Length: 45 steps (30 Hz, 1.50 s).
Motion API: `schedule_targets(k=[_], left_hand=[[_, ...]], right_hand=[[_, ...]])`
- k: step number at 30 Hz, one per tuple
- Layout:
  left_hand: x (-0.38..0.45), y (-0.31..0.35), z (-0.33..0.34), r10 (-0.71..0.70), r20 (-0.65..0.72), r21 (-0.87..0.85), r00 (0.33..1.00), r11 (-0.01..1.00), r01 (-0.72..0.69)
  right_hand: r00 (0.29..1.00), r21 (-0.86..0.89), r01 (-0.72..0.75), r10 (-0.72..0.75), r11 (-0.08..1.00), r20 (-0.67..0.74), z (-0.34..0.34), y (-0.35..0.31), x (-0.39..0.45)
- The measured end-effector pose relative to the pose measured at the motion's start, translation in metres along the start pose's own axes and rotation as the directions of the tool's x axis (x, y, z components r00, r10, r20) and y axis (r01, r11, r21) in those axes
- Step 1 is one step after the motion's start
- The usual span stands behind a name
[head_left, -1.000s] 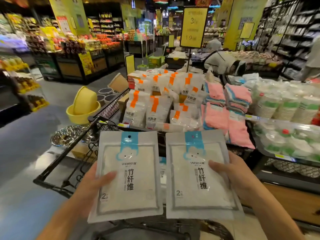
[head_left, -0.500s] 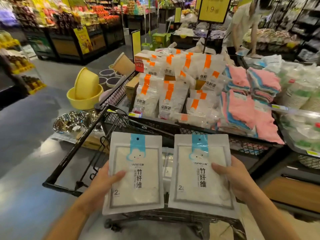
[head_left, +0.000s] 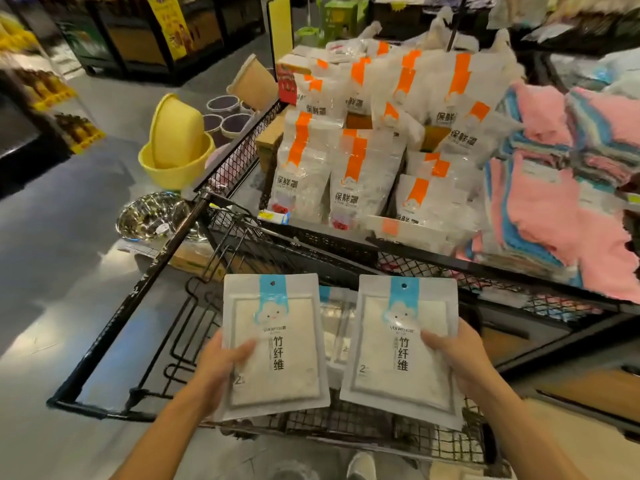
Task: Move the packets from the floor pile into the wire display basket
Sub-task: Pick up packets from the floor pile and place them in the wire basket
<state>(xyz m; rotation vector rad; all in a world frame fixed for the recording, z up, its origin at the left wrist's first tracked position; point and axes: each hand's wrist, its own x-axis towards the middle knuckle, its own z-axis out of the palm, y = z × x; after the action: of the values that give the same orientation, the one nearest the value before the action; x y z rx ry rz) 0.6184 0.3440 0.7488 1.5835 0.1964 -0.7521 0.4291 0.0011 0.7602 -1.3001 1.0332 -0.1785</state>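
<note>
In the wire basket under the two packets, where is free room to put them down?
The wire basket looks bare at its left part, between the left black rim and the packets already lying in the middle. The left hand and right hand each hold a packet above it. The upper bin with orange-striped bags and pink cloths is crowded.

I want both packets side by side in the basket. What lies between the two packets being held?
In the head view, another blue-topped packet shows through the gap between the left packet and right packet, lying lower in the wire basket.
</note>
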Motion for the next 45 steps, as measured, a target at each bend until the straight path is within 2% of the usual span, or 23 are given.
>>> schedule_targets(k=[6, 12, 20, 27, 31, 35, 38, 40, 41, 43, 45], left_hand=[[0.072, -0.011, 0.021, -0.091, -0.011, 0.032, 0.996, 0.995, 0.091], [0.162, -0.034, 0.030, -0.190, 0.076, 0.113, 0.979, 0.977, 0.180], [0.252, -0.082, 0.036, -0.263, 0.082, 0.208, 0.961, 0.948, 0.242], [0.296, -0.095, 0.051, -0.254, -0.005, 0.456, 0.967, 0.860, 0.228], [0.299, -0.108, 0.052, -0.097, -0.024, 0.579, 0.995, 0.810, 0.093], [0.290, -0.125, 0.055, 0.005, -0.011, 0.781, 1.000, 0.624, 0.006], [0.284, -0.123, 0.062, 0.010, 0.003, 0.860, 1.000, 0.511, -0.007], [0.282, -0.120, 0.064, 0.039, 0.046, 0.898, 0.998, 0.437, -0.058], [0.282, -0.118, 0.063, 0.060, 0.063, 0.906, 0.996, 0.415, -0.082], [0.280, -0.111, 0.062, 0.112, 0.100, 0.922, 0.989, 0.363, -0.134], [0.278, -0.104, 0.060, 0.175, 0.186, 0.946, 0.967, 0.233, -0.224]], right_hand=[[0.989, -0.041, -0.139, 0.137, 0.989, -0.052, 0.017, 0.027, 0.051], [0.959, -0.081, -0.256, 0.243, 0.963, -0.143, 0.042, 0.052, 0.100], [0.924, -0.156, -0.352, 0.315, 0.923, -0.217, 0.075, 0.085, 0.164], [0.909, -0.309, -0.381, 0.293, 0.871, -0.297, 0.088, 0.116, 0.199], [0.898, -0.472, -0.394, 0.222, 0.788, -0.380, 0.094, 0.129, 0.202], [0.893, -0.574, -0.396, 0.156, 0.717, -0.422, 0.103, 0.138, 0.196], [0.901, -0.749, -0.381, 0.038, 0.542, -0.431, 0.111, 0.142, 0.193], [0.912, -0.833, -0.376, 0.005, 0.405, -0.410, 0.112, 0.144, 0.192], [0.924, -0.859, -0.353, -0.004, 0.371, -0.382, 0.111, 0.144, 0.191], [0.948, -0.899, -0.287, -0.035, 0.330, -0.315, 0.106, 0.138, 0.190], [0.961, -0.921, -0.229, -0.078, 0.315, -0.265, 0.099, 0.130, 0.186]])
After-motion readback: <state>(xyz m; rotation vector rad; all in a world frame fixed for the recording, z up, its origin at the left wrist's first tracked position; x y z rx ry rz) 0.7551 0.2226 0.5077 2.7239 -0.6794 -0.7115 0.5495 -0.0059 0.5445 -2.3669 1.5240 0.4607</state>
